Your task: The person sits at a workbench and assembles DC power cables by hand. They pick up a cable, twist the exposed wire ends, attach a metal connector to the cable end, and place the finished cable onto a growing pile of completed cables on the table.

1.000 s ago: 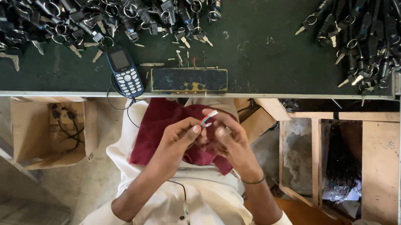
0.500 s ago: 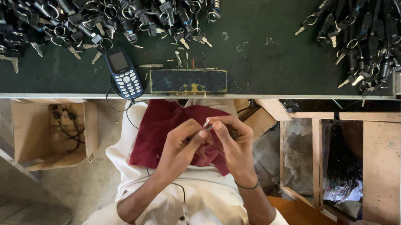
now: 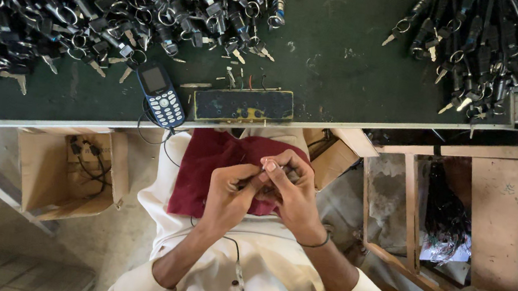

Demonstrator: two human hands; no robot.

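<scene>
The left hand (image 3: pixel 230 190) and right hand (image 3: pixel 289 190) are meeting over the red cloth (image 3: pixel 209 163) on the lap, fingertips pinching a small part (image 3: pixel 268 180) between them, mostly hidden. Both are working below the tabletop (image 3: pixel 344 65) edge, near the phone (image 3: pixel 160 95).

small part hidden by fingers (image 3: pixel 269 166)

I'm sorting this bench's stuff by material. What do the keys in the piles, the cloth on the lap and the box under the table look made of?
Keys: bright metal blades and rings that glint, with black heads, probably plastic. Lap cloth: dark red woven fabric, matte and softly creased. Box: brown cardboard, dull, with bent flaps.
</scene>
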